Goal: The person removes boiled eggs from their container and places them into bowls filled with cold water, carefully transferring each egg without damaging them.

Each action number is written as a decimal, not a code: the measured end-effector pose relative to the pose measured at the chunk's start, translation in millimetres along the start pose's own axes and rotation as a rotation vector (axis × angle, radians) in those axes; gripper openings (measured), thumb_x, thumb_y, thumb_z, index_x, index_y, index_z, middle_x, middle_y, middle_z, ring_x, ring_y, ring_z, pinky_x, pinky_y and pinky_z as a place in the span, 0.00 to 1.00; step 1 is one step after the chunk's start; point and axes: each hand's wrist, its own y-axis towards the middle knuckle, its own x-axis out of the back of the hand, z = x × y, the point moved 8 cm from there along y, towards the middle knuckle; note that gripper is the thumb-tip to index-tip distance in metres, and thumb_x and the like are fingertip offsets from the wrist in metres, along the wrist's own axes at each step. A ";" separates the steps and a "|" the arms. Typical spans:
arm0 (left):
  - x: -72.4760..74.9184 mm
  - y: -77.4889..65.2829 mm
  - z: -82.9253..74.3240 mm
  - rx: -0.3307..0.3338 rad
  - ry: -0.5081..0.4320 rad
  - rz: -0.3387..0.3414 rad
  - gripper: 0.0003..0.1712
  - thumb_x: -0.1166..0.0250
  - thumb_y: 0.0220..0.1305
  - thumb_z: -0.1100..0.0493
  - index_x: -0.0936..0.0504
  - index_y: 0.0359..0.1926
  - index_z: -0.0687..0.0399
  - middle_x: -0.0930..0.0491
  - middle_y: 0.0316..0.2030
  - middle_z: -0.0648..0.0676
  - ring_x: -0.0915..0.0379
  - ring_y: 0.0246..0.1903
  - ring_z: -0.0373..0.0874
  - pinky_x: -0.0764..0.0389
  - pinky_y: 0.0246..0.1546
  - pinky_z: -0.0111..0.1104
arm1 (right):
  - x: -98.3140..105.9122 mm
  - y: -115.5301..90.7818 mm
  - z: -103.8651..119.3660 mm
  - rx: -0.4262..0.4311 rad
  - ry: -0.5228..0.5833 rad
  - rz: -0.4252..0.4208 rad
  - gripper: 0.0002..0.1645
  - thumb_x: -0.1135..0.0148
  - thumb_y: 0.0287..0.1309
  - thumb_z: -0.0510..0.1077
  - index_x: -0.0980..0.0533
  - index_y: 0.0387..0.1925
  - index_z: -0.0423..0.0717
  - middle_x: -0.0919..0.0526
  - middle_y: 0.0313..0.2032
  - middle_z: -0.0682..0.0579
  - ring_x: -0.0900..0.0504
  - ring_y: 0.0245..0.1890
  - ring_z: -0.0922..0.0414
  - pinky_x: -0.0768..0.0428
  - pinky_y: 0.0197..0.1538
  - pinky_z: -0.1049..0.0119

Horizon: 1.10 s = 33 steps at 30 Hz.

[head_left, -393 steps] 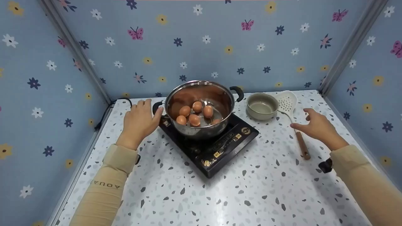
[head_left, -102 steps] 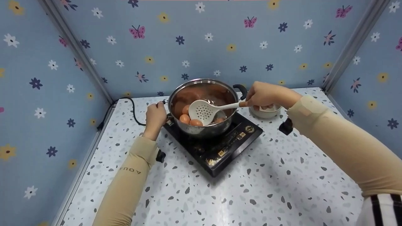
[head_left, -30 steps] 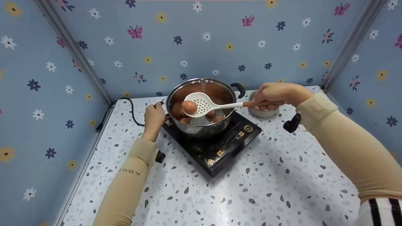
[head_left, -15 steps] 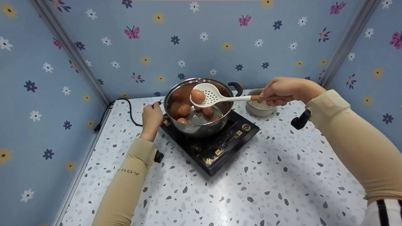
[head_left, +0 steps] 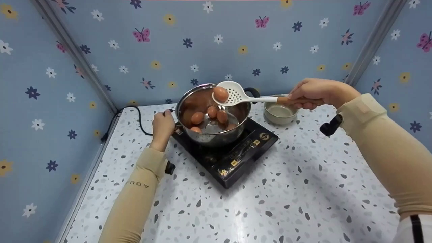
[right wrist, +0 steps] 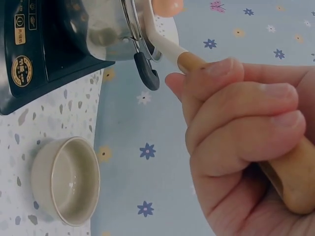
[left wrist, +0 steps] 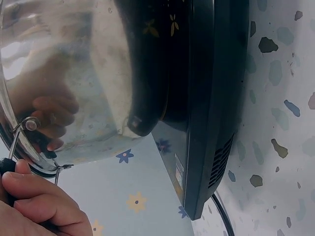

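Landmark: the pot (head_left: 217,139), steel, on a black induction cooker (head_left: 243,157) set askew beneath it.

Left hand (head_left: 163,125): at the pot's left side. Fingers curled round the black left handle (left wrist: 8,166), as the left wrist view shows; tan sleeve (head_left: 135,192) reaches toward the pot from the near left.

Right hand (head_left: 310,92): well to the right of the pot, raised. Thumb and fingers closed about the brown grip of a white slotted spoon (head_left: 236,96). Spoon head lies above the pot, toward its back right; shaft runs out rightward past the pot's black right handle (head_left: 252,91).

Raised egg (head_left: 221,94): one, brown, resting on the left part of the spoon head, over the pot.

Other eggs (head_left: 197,117): five visible inside the pot; the one at the front right is partly hidden by the rim. Three lie near one another toward the middle and back, one at the front left.

Surroundings: greenish ceramic bowl (head_left: 280,119) to the right of the pot, near the cooker, under the spoon grip as seen from the head. Black cord (head_left: 140,119) left of the pot. Speckled worktop (head_left: 270,212) all round; blue flowered wall (head_left: 216,60) behind the pot
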 end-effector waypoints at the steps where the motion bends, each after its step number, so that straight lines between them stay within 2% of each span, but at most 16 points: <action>1: 0.4 -0.3 -0.2 0.003 0.004 0.009 0.23 0.59 0.88 0.52 0.30 0.32 0.54 0.33 0.26 0.54 0.36 0.26 0.48 0.32 0.36 0.40 | 1.6 -1.1 -0.5 -0.001 0.003 -0.009 0.15 0.46 0.84 0.47 0.16 0.44 0.46 0.21 0.23 0.56 0.32 0.17 0.65 0.30 0.25 0.72; 7: 0.2 0.4 -0.5 0.007 0.014 0.040 0.23 0.60 0.88 0.51 0.27 0.38 0.57 0.31 0.27 0.54 0.34 0.26 0.47 0.30 0.36 0.40 | 10.2 -7.7 -4.4 -0.024 0.014 -0.024 0.14 0.47 0.84 0.48 0.18 0.51 0.47 0.20 0.26 0.57 0.31 0.19 0.65 0.30 0.25 0.73; 13: -0.8 0.9 2.7 0.020 0.008 0.033 0.23 0.59 0.88 0.52 0.26 0.37 0.58 0.30 0.22 0.51 0.34 0.21 0.44 0.28 0.31 0.38 | 18.7 -12.4 -8.9 -0.054 0.019 -0.034 0.18 0.48 0.85 0.49 0.15 0.57 0.47 0.20 0.26 0.57 0.31 0.19 0.64 0.30 0.26 0.71; 17: -0.3 0.9 2.5 0.017 0.003 0.026 0.23 0.59 0.88 0.52 0.25 0.38 0.59 0.30 0.24 0.52 0.33 0.21 0.44 0.28 0.31 0.38 | 24.4 -16.2 -13.4 -0.060 0.003 -0.048 0.20 0.49 0.86 0.50 0.17 0.60 0.44 0.20 0.27 0.58 0.31 0.20 0.65 0.30 0.26 0.71; 28: -2.1 0.5 2.6 0.020 -0.022 0.040 0.23 0.60 0.89 0.53 0.32 0.32 0.53 0.34 0.20 0.49 0.39 0.18 0.42 0.31 0.28 0.38 | 38.7 -27.9 -27.5 -0.067 0.058 -0.055 0.19 0.52 0.87 0.51 0.17 0.56 0.47 0.20 0.27 0.58 0.31 0.19 0.66 0.31 0.25 0.73; 33: -1.4 0.4 2.0 0.026 -0.020 0.031 0.23 0.59 0.89 0.53 0.31 0.32 0.54 0.34 0.22 0.51 0.39 0.19 0.43 0.31 0.29 0.39 | 46.4 -32.0 -36.7 -0.084 0.058 -0.076 0.21 0.52 0.87 0.52 0.19 0.61 0.45 0.20 0.27 0.59 0.32 0.19 0.66 0.32 0.25 0.72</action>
